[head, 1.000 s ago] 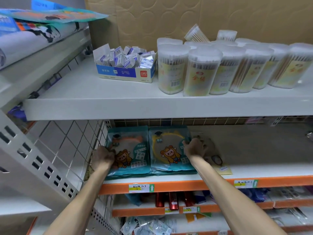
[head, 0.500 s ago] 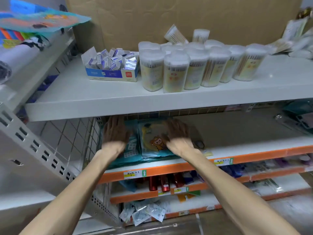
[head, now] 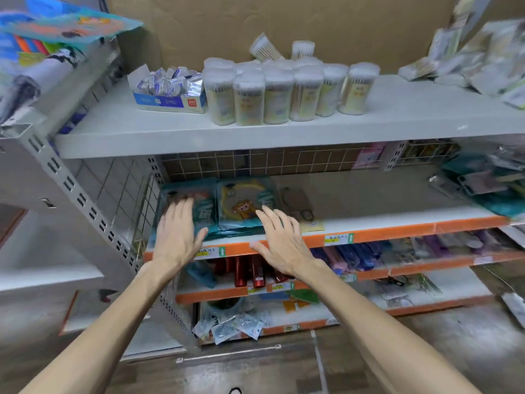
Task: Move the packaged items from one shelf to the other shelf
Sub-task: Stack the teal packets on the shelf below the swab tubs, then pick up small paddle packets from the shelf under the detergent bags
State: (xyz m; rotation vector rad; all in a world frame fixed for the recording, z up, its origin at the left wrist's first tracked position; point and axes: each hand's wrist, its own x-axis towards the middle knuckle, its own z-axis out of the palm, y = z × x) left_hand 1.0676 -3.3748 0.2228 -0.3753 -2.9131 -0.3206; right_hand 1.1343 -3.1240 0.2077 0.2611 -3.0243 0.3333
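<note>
Open hands over two teal packets, centre of frame.
The left hand [head: 177,237] and right hand [head: 279,243] are spread wide, fingers straight, holding nothing. The teal cartoon packets [head: 244,206] lie side by side at the left end of the orange-edged shelf [head: 397,226]. The left fingertips may touch one, but blur hides it. Cotton-swab tubs [head: 278,95] stand on the grey shelf [head: 284,137] above.
</note>
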